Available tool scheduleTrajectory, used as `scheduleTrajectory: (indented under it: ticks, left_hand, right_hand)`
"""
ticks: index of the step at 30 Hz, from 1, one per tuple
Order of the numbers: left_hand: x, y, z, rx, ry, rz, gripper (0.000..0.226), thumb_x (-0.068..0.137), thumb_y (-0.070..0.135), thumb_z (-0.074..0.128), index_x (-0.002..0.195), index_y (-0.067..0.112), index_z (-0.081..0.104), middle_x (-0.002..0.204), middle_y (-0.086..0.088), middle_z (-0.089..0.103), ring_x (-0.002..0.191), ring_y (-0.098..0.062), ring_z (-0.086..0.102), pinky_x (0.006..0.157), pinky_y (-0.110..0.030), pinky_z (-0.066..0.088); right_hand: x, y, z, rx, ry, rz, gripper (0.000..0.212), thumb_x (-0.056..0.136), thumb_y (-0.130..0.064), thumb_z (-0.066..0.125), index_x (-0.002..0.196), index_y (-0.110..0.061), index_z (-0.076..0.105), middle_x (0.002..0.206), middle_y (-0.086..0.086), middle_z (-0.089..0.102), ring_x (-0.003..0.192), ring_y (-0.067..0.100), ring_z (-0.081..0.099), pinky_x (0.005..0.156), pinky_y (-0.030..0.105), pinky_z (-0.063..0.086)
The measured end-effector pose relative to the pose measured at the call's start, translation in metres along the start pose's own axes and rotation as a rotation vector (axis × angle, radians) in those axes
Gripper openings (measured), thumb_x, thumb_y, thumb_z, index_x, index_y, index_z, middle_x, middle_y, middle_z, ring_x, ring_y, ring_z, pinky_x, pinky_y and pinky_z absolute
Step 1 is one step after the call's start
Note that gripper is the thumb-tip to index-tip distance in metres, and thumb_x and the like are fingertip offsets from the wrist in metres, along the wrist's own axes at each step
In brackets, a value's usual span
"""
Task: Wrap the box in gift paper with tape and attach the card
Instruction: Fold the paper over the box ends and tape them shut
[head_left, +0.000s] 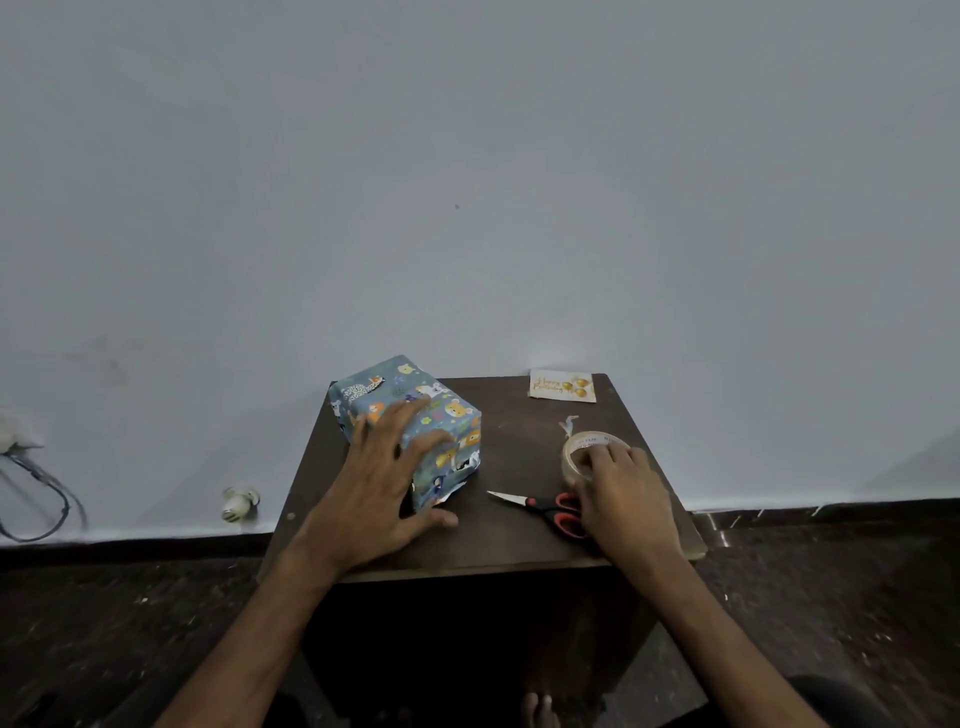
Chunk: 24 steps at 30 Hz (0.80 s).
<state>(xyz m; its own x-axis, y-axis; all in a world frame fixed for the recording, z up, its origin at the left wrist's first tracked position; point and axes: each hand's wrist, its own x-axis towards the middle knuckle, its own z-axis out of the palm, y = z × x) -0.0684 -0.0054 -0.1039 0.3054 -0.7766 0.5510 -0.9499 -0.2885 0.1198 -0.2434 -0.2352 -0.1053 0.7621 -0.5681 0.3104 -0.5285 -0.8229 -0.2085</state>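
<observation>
A box (441, 415) wrapped in blue animal-print paper lies on the left of the small dark table (509, 540). My left hand (379, 483) rests on its near side, fingers spread flat over the top and thumb along the near end, where the paper flap looks loose. My right hand (618, 493) grips a roll of clear tape (584, 449) on the right of the table, fingertips over its rim. A white birthday card (562, 385) with gold balloons lies flat at the back right corner.
Red-handled scissors (545, 506) lie between the box and my right hand, blades pointing left. The table stands against a pale wall. A cable (41, 499) and a small white object (239, 503) lie on the dark floor to the left.
</observation>
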Motion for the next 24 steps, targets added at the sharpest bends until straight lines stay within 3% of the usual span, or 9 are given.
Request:
scheduleTrajectory:
  ticks: [3, 5, 7, 11, 14, 16, 19, 21, 24]
  left_hand:
    - [0.002, -0.001, -0.006, -0.067, 0.089, -0.194, 0.071, 0.089, 0.063, 0.055, 0.146, 0.022, 0.041, 0.162, -0.007, 0.026, 0.151, -0.028, 0.023, 0.113, -0.064, 0.027]
    - [-0.001, -0.008, -0.004, -0.073, 0.016, -0.272, 0.075, 0.088, 0.064, 0.053, 0.15, 0.026, 0.038, 0.165, -0.003, 0.019, 0.154, -0.027, 0.013, 0.117, -0.06, 0.028]
    - [-0.003, -0.012, 0.002, -0.132, -0.051, -0.287, 0.073, 0.091, 0.054, 0.06, 0.153, 0.027, 0.034, 0.166, 0.003, 0.017, 0.156, -0.024, 0.004, 0.12, -0.056, 0.027]
    - [0.002, -0.012, 0.006, -0.143, -0.042, -0.271, 0.07, 0.093, 0.026, 0.068, 0.153, 0.015, 0.035, 0.164, -0.002, 0.022, 0.154, -0.025, 0.012, 0.118, -0.053, 0.031]
    - [0.007, -0.005, -0.002, -0.07, 0.035, -0.226, 0.072, 0.093, 0.039, 0.063, 0.153, 0.011, 0.035, 0.165, -0.004, 0.021, 0.153, -0.023, 0.018, 0.123, -0.046, 0.025]
    - [0.012, 0.014, -0.013, -0.102, 0.186, -0.209, 0.058, 0.096, 0.036, 0.058, 0.146, 0.009, 0.045, 0.16, -0.003, 0.034, 0.148, -0.019, 0.031, 0.12, -0.031, 0.027]
    - [0.015, 0.054, -0.021, -0.288, 0.333, -0.282, 0.031, 0.099, 0.037, 0.053, 0.119, 0.016, 0.064, 0.122, 0.005, 0.062, 0.115, -0.01, 0.057, 0.094, -0.018, 0.044]
    - [0.014, 0.077, -0.017, -0.486, 0.245, -0.376, 0.033, 0.096, 0.047, 0.052, 0.106, 0.019, 0.068, 0.102, 0.01, 0.066, 0.094, -0.004, 0.061, 0.079, -0.014, 0.045]
    - [0.013, 0.093, -0.006, -0.816, 0.152, -0.507, 0.025, 0.099, 0.038, 0.059, 0.098, 0.015, 0.07, 0.092, 0.006, 0.069, 0.086, 0.001, 0.062, 0.075, -0.011, 0.043]
  right_hand:
    - [0.004, 0.005, 0.005, -0.057, -0.114, 0.054, 0.036, 0.099, -0.043, 0.051, 0.127, -0.021, 0.057, 0.136, 0.0, 0.054, 0.128, 0.023, 0.043, 0.097, 0.04, 0.043]
    - [0.006, 0.008, 0.008, -0.057, -0.136, 0.047, 0.034, 0.1, -0.041, 0.05, 0.13, -0.026, 0.058, 0.138, -0.001, 0.054, 0.132, 0.023, 0.042, 0.099, 0.041, 0.041]
    - [0.007, 0.008, 0.009, -0.041, -0.102, 0.048, 0.03, 0.099, -0.036, 0.052, 0.127, -0.028, 0.061, 0.134, -0.002, 0.058, 0.13, 0.022, 0.044, 0.097, 0.041, 0.042]
    - [0.005, 0.005, 0.007, -0.036, 0.086, 0.041, 0.023, 0.094, -0.024, 0.06, 0.114, -0.023, 0.07, 0.117, 0.001, 0.069, 0.111, 0.027, 0.059, 0.087, 0.041, 0.045]
    - [-0.001, -0.003, 0.0, 0.186, 0.279, -0.002, 0.012, 0.092, -0.023, 0.067, 0.099, -0.016, 0.075, 0.098, 0.0, 0.071, 0.091, 0.027, 0.064, 0.075, 0.04, 0.05]
    - [-0.009, -0.015, -0.006, 0.571, 0.307, 0.06, 0.011, 0.093, -0.024, 0.067, 0.096, -0.017, 0.075, 0.093, -0.004, 0.07, 0.082, 0.02, 0.066, 0.066, 0.037, 0.054]
    - [-0.025, -0.043, -0.014, 1.165, 0.215, 0.144, 0.007, 0.093, -0.016, 0.069, 0.095, -0.016, 0.075, 0.091, -0.002, 0.072, 0.078, 0.017, 0.07, 0.057, 0.026, 0.055]
    - [-0.036, -0.056, -0.009, 1.191, 0.216, 0.022, 0.007, 0.092, -0.014, 0.069, 0.095, -0.015, 0.075, 0.09, -0.001, 0.074, 0.084, 0.016, 0.071, 0.07, 0.029, 0.057]
    - [-0.046, -0.067, -0.001, 1.187, 0.125, -0.125, 0.007, 0.091, -0.011, 0.07, 0.096, -0.014, 0.075, 0.091, -0.002, 0.074, 0.088, 0.017, 0.07, 0.079, 0.034, 0.056]
